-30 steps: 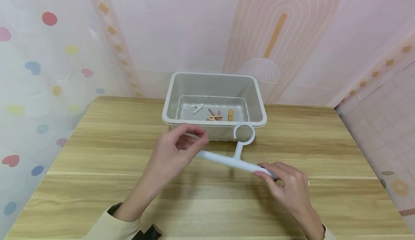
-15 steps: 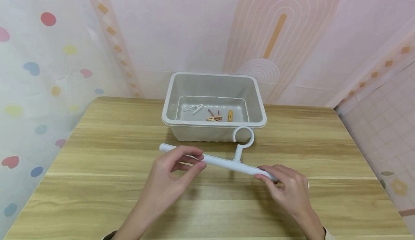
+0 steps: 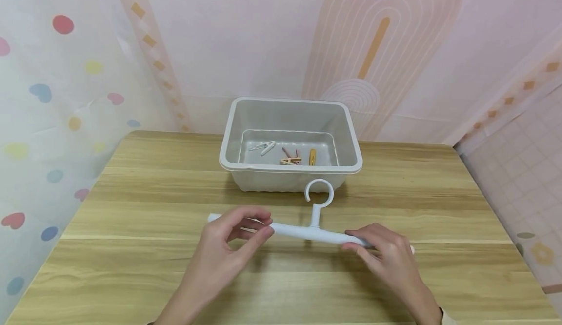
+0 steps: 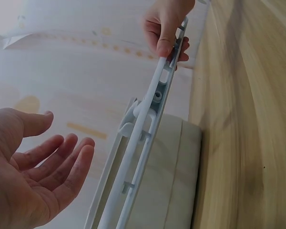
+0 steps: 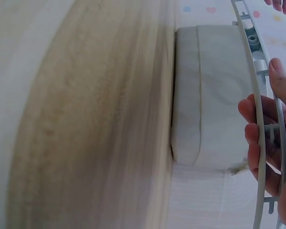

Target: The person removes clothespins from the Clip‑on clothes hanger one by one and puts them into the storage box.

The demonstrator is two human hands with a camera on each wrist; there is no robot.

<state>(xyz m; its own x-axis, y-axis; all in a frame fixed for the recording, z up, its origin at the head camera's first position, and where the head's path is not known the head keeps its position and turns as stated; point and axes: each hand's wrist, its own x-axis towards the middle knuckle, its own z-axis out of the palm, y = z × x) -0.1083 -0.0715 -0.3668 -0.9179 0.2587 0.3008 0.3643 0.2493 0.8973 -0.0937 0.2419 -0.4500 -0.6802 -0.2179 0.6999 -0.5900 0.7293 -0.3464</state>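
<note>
A light-blue plastic clothes hanger (image 3: 303,232) is held crosswise over the table, its round hook standing up toward the bin. My right hand (image 3: 388,254) grips the hanger's right arm, thumb on the near side, and the right wrist view shows its fingers (image 5: 257,157) behind the two rails. Beside the left arm is my left hand (image 3: 219,249), thumb and fingers apart and loosely bent. In the left wrist view that left hand (image 4: 47,176) holds nothing, with a gap between its fingertips and the hanger (image 4: 138,124). The hanger's underside is hollow, with cross ribs.
Behind the hanger a grey plastic bin (image 3: 290,169) stands at the table's back. On its floor lie a white clothespin (image 3: 267,147), a tan clothespin (image 3: 290,161), a yellow clothespin (image 3: 312,157) and reddish pieces. A patterned cloth (image 3: 246,37) hangs behind the wooden table (image 3: 145,208).
The hanger has come nearer and lies more level, its hook lower and slightly left, clear of the bin's rim. My left hand has moved down and a little left; the right keeps its grip.
</note>
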